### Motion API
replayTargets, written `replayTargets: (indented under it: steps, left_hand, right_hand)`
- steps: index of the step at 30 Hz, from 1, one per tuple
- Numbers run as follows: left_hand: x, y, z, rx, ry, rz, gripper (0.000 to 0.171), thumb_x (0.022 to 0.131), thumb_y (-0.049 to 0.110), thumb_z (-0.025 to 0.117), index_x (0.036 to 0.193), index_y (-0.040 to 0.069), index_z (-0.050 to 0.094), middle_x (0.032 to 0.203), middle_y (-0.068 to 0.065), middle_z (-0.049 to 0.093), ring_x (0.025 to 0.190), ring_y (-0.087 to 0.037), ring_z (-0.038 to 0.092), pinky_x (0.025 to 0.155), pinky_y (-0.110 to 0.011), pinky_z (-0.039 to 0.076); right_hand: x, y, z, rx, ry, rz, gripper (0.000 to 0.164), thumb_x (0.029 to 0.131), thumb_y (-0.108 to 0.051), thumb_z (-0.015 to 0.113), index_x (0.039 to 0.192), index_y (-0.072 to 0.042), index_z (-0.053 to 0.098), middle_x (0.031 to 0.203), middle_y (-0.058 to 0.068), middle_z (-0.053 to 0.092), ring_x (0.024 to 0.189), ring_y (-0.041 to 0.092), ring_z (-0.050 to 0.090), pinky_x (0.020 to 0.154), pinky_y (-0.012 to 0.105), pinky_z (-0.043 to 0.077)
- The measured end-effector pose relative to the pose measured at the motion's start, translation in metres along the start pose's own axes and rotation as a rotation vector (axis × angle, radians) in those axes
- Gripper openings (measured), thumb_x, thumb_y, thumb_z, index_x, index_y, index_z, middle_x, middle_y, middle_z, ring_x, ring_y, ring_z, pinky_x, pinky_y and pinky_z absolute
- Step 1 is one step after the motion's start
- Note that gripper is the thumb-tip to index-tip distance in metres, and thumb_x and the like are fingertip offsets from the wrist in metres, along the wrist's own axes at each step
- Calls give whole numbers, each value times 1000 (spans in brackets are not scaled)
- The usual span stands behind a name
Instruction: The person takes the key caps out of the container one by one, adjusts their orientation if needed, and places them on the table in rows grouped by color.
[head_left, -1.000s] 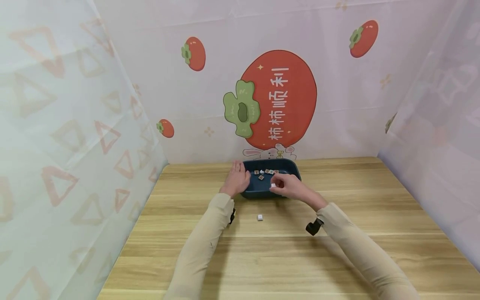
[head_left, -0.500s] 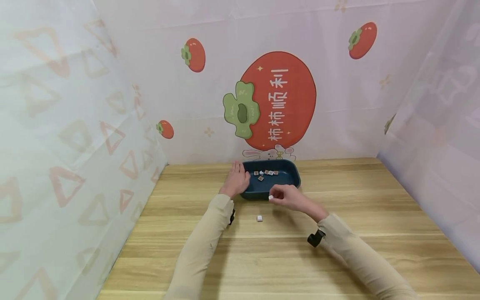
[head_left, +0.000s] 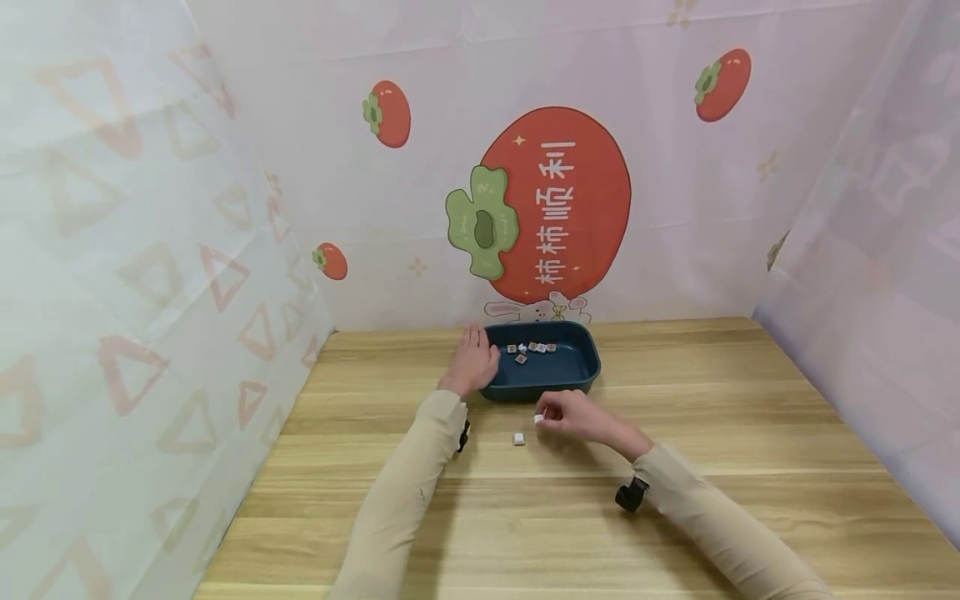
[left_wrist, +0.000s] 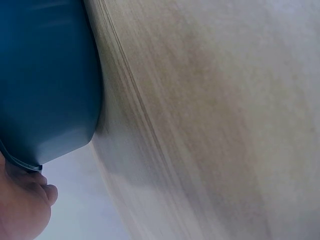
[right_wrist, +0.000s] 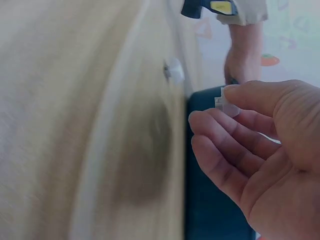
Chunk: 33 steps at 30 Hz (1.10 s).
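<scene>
Dark blue tray (head_left: 558,368) of small tiles (head_left: 542,348), twelve o'clock, against my straight-fingered left hand (head_left: 471,365); loose block (head_left: 519,439), half past seven; centre, a white, squarish piece (head_left: 539,419) pinched in my right hand (head_left: 577,414).

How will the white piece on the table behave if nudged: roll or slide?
The white piece looks squarish, so it would probably slide rather than roll. It is likely light, being so small. The right hand pinches a similar piece without visible squashing, so it seems stiff too.
</scene>
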<state>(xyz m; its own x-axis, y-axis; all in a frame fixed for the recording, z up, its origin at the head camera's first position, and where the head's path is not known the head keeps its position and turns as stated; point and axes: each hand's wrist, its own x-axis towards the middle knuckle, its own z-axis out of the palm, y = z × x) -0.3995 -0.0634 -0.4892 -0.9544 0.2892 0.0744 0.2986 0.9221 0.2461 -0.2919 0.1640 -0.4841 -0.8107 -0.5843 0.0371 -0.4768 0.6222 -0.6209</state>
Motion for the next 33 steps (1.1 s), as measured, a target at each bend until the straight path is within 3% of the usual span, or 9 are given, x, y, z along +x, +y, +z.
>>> replayTargets:
  steps: [5, 11, 19, 33]
  left_hand:
    - [-2, 0, -1, -19, 1, -2, 62, 106, 33, 25, 152, -8, 22, 162, -25, 16, 153, -35, 10, 125, -43, 12]
    - [-2, 0, -2, -24, -8, -3, 63, 105, 33, 23, 153, -9, 20, 162, -25, 14, 153, -36, 10, 125, -44, 14]
    - [-3, 0, -3, -23, -5, 0, 62, 105, 31, 26, 152, -10, 21, 162, -25, 15, 153, -37, 11, 125, -45, 13]
    - [-2, 0, -1, -1, -25, -7, 65, 106, 37, 19, 153, -7, 18, 163, -23, 12, 153, -35, 9, 125, -43, 12]
  right_hand:
    - [0, 0, 9, -31, -7, -38, 9, 90, -21, 70, 96, -15, 67, 75, -9, 61, 64, 3, 53, 60, 20, 46]
    - [-1, -2, 15, -21, -20, -10, 7, 90, -20, 70, 94, -16, 66, 72, -10, 60, 59, 2, 53, 56, 19, 45]
    - [0, 2, 23, -29, -46, -6, 7, 90, -21, 70, 93, -16, 68, 71, -10, 59, 61, 2, 52, 57, 20, 44]
    - [-1, 5, 26, -40, -43, -10, 6, 88, -19, 72, 92, -16, 67, 71, -10, 58, 62, 2, 51, 57, 19, 43]
